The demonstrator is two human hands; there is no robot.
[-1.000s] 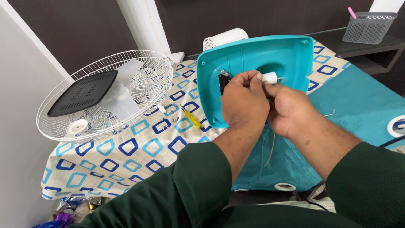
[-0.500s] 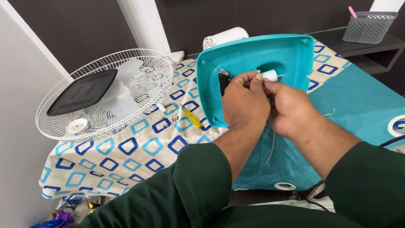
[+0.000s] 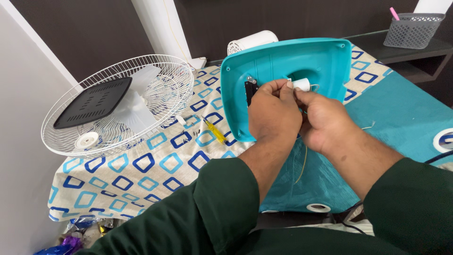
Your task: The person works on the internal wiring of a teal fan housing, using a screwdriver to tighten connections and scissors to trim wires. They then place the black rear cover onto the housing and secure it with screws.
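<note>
Patterned cloth covers the bed [image 3: 141,165]; both hands, left [image 3: 273,111] and right [image 3: 323,120], pinch a small white cylindrical capacitor [image 3: 300,84] against the upturned turquoise plastic fan base [image 3: 325,61]. Its thin wires could snap if tugged.

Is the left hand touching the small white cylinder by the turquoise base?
Touching. The head view shows the left hand's fingertips pinching the white cylinder, with the right hand alongside, against the turquoise base.

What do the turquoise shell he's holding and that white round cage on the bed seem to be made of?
Turquoise shell: moulded plastic by its look, smooth with a soft sheen and rounded corners. White cage: thin wire, probably coated or painted metal, judging by the fine radial spokes. Both hands work a small white cylinder.
</note>
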